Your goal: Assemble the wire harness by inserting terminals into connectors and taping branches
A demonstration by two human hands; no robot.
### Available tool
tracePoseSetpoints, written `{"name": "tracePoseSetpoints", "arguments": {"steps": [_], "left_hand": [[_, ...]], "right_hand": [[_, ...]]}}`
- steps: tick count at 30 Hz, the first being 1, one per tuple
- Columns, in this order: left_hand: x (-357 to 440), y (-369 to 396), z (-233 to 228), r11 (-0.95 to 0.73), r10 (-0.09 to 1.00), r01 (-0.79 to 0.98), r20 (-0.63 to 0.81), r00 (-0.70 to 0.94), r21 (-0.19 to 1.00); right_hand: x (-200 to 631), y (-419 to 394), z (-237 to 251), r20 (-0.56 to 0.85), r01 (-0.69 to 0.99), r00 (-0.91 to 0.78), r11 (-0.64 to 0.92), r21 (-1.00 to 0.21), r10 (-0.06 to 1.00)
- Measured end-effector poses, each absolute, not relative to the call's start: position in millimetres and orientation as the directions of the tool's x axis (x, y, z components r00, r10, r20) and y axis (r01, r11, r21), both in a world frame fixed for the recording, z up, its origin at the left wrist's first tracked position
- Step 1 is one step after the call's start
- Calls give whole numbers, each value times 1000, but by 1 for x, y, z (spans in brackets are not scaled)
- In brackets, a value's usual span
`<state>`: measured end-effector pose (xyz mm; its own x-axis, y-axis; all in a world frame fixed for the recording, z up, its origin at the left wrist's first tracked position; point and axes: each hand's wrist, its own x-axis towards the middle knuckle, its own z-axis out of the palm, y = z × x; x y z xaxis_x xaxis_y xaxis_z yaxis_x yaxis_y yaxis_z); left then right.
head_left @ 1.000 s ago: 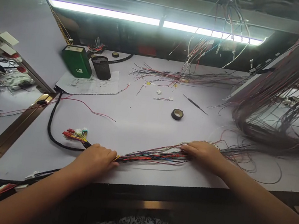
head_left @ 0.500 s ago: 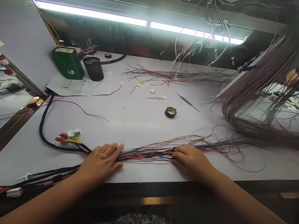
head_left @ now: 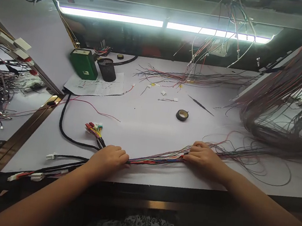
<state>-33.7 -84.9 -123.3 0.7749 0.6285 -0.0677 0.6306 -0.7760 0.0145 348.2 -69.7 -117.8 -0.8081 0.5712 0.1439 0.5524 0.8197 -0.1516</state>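
Observation:
A bundle of coloured wires (head_left: 157,160) runs between my two hands near the front of the white table. My left hand (head_left: 113,158) is closed around the bundle's left part, just where black-wrapped branches split off. My right hand (head_left: 205,159) grips the same bundle farther right, fingers curled over it. Left of my left hand, one short branch ends in red, white and teal connectors (head_left: 94,128). Other black branches end in white connectors (head_left: 37,176) by the table's front edge. Past my right hand the loose wires (head_left: 235,153) fan out to the right.
A roll of black tape (head_left: 182,115) lies mid-table, with a thin pointed tool (head_left: 201,105) behind it. A green box (head_left: 84,66) and black mesh cup (head_left: 106,70) stand on a printed sheet (head_left: 92,88). Loose wires (head_left: 265,118) hang at the right.
My left hand has gone from lying spread over the wires to closing around them. The bundle between my hands is drawn tighter. The camera view has shifted left.

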Motion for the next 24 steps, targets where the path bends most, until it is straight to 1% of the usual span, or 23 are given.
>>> {"name": "tracePoseSetpoints", "arguments": {"steps": [2, 4, 7, 8, 11, 12, 13, 14, 15, 16, 18, 19, 21, 24], "left_hand": [[-33, -86, -124, -771, 634, 636, -63, 771, 14], [-31, -88, -122, -746, 665, 666, -58, 744, 3], [-26, -87, -111, -697, 715, 717, -96, 693, -11], [-25, -87, -106, -679, 729, 734, -123, 674, -6], [-24, -85, -87, -604, 771, 793, -199, 605, 73], [-25, -84, -82, -575, 780, 811, -225, 584, 110], [-26, -85, -79, -553, 781, 821, -254, 571, 145], [-27, -86, -77, -536, 776, 828, -288, 561, 165], [-28, -87, -77, -525, 773, 836, -321, 548, 162], [-28, -89, -80, -518, 773, 845, -350, 529, 133], [-29, -92, -90, -508, 787, 861, -386, 480, 35], [-29, -94, -97, -499, 801, 866, -392, 452, -21], [-30, -96, -108, -503, 809, 861, -389, 440, -73], [-32, -96, -112, -542, 788, 839, -376, 487, -50]], "right_hand": [[353, -70, -123, 152, 553, -804, 816, -167, 576], [349, -74, -119, 151, 603, -767, 781, -161, 623], [312, -91, -100, 181, 700, -675, 698, -149, 715], [291, -97, -94, 199, 713, -655, 684, -154, 728], [217, -107, -87, 265, 676, -671, 718, -165, 693], [194, -106, -89, 256, 659, -689, 733, -166, 677], [174, -103, -92, 233, 670, -682, 720, -180, 693], [159, -98, -96, 180, 693, -672, 696, -189, 718], [149, -93, -101, 113, 716, -664, 672, -187, 739], [143, -88, -105, 66, 729, -662, 661, -179, 747], [145, -80, -112, 19, 715, -689, 683, -152, 725], [152, -77, -116, 24, 698, -708, 705, -129, 706], [174, -71, -121, 48, 686, -723, 724, -70, 689], [233, -59, -124, 81, 755, -654, 655, 6, 753]]}}
